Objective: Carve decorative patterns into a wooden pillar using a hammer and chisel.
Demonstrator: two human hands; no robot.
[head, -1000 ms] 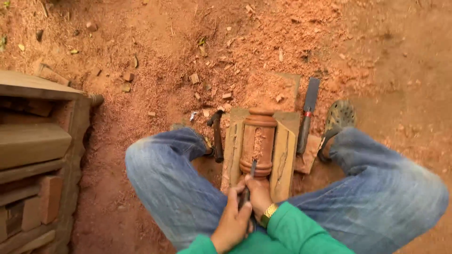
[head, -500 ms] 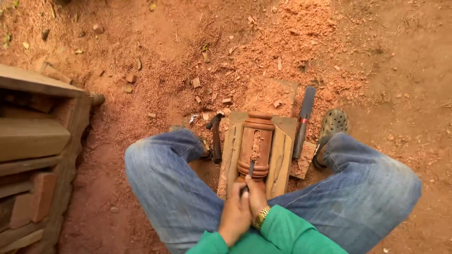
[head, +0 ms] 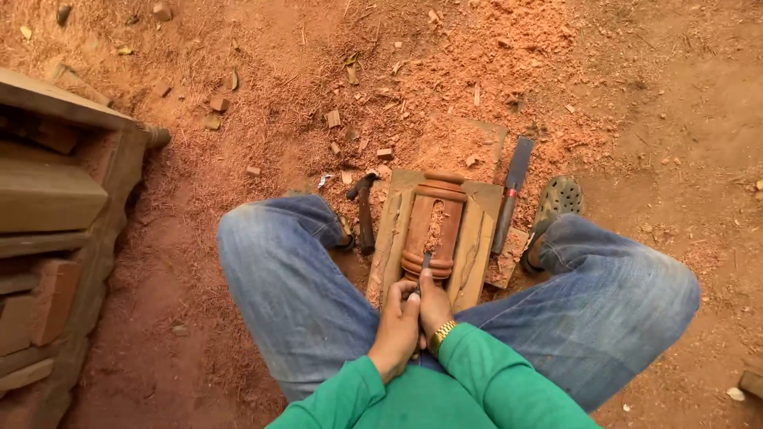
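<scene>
The head camera looks down at a person who sits on the red dirt ground (head: 199, 262) with knees spread, in blue jeans and green sleeves.

Between the knees lies a round carved wood piece (head: 433, 222) with rings cut into it and a long slot down its middle. It rests in a cradle made of flat wooden boards (head: 475, 246) on each side, which seem to keep it from rolling.

Both hands are closed around one small tool, a chisel (head: 424, 266). The left hand (head: 397, 326) grips the handle from the left. The right hand (head: 434, 303), with a gold watch (head: 440, 335) on the wrist, wraps it too, and its thumb points along the tool. The dark tip touches the near end of the wood piece, by the rings.

A hammer (head: 364, 210) lies on the ground just left of the boards. A long flat file (head: 513, 191) lies just right of them, near a sandal (head: 555, 202). Lots of wood shavings (head: 469, 87) cover the ground past the wood piece. A stack of bricks and planks (head: 56, 238) stands at the left.

The step in hand looks like carving the near end by hand push. The next move likely calls for a steady, small push, with the tip kept in its groove so it does not slip.
</scene>
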